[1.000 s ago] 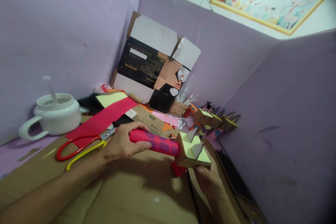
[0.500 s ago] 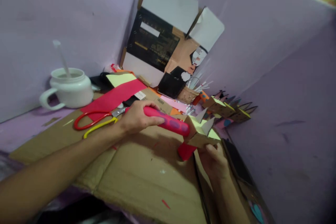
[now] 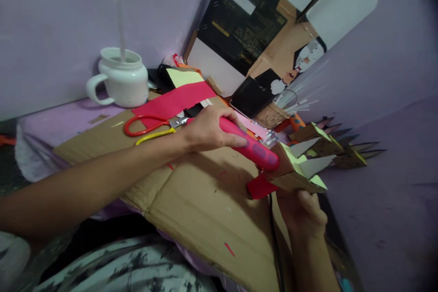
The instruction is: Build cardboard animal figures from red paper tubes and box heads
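Note:
My left hand (image 3: pixel 208 130) is wrapped around a pink paper tube (image 3: pixel 256 148) with purple spots, which slants down to the right. The tube's far end meets a small cardboard box (image 3: pixel 285 171) with pale yellow paper and pointed grey-white spikes on it. Underneath, my right hand (image 3: pixel 303 214) grips this box, its thumb against the lower edge; the other fingers are mostly hidden. A short red piece (image 3: pixel 260 187) sticks out below the box on the left. Beyond my left wrist lie scissors (image 3: pixel 147 130) with one red and one yellow handle.
A large cardboard sheet (image 3: pixel 205 219) covers the table, with red scraps and a black cable (image 3: pixel 273 237). Behind are a white mug (image 3: pixel 126 82) with a straw, a red paper strip (image 3: pixel 178 100), an upright opened carton (image 3: pixel 239 23) and more spiked cardboard pieces (image 3: pixel 351 155).
The camera view has shifted, so the scene sits farther right and the mug and carton higher. Both hands keep their hold; tube and box stay together.

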{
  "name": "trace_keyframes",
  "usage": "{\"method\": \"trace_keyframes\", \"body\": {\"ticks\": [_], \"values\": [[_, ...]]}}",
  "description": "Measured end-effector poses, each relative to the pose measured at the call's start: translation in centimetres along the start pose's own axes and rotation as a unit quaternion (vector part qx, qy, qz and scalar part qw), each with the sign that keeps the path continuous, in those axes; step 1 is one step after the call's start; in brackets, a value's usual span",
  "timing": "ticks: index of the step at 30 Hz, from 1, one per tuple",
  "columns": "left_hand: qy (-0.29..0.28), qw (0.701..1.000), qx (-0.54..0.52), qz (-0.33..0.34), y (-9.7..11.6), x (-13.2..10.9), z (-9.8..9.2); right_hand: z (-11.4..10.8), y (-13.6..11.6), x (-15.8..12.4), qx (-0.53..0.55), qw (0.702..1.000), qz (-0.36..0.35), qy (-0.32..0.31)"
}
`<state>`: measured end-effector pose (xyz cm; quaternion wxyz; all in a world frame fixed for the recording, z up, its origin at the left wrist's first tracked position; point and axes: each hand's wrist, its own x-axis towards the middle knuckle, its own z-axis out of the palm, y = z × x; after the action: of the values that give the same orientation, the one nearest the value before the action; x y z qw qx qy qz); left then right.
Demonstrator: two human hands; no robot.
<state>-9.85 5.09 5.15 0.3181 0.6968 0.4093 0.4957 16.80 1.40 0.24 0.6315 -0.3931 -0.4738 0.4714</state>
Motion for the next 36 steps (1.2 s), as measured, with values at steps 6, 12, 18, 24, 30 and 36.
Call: {"method": "trace_keyframes", "body": {"ticks": [6, 12, 18, 24, 30, 36], "values": [[0.012, 1.000, 0.008, -0.020, -0.11, -0.27, 0.19, 0.29, -0.09, -0.14, -0.018, 1.000, 0.005, -0.019], [0.007, 1.000, 0.017, -0.016, -0.02, -0.40, 0.08, 0.46, -0.19, -0.03, -0.010, 0.999, 0.008, -0.037], [-0.002, 0.999, 0.036, -0.020, 0.00, -0.40, 0.00, -0.01, 0.09, 0.02, 0.008, 1.000, 0.015, -0.018], [-0.012, 0.998, 0.051, -0.035, -0.12, -0.44, -0.10, 0.08, 0.16, 0.02, 0.014, 1.000, 0.020, -0.009], [-0.011, 0.997, 0.068, -0.044, 0.23, -0.49, -0.20, 0.01, 0.26, 0.17, 0.035, 0.999, 0.023, -0.011], [-0.027, 0.996, 0.059, -0.066, 0.50, -0.40, -0.40, 0.05, 0.27, 0.26, 0.060, 0.998, 0.026, -0.017]]}}
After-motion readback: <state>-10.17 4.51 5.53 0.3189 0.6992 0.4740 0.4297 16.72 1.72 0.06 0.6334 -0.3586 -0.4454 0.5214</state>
